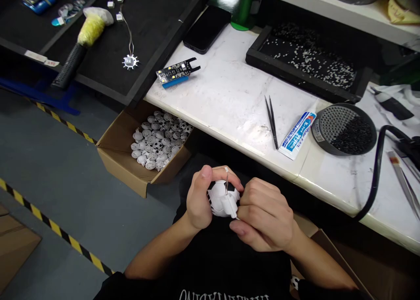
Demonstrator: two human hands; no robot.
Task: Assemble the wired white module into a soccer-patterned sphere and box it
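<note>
In front of my body, my left hand [203,195] is closed around a small white and black soccer-ball-shaped housing [219,201]. Thin wires [226,180] stick up from the top of the housing. My right hand [264,214] presses against the housing's right side, fingers curled and thumb underneath. A narrow white end shows at its fingertips; whatever else they pinch is hidden. Above the hands, on the white bench [229,98], lie black tweezers [271,122] and a blue and white glue tube [298,135]. A small circuit board with a blue underside [177,73] rests farther left.
A cardboard box [123,171] full of small ball housings [158,145] stands below the bench edge. Black trays [108,68] hold a yellow-wrapped tool [90,30] and wired parts. A phone [207,28], a tray of tiny parts [295,70], a round dish [344,129] and a black cable [377,173] occupy the bench.
</note>
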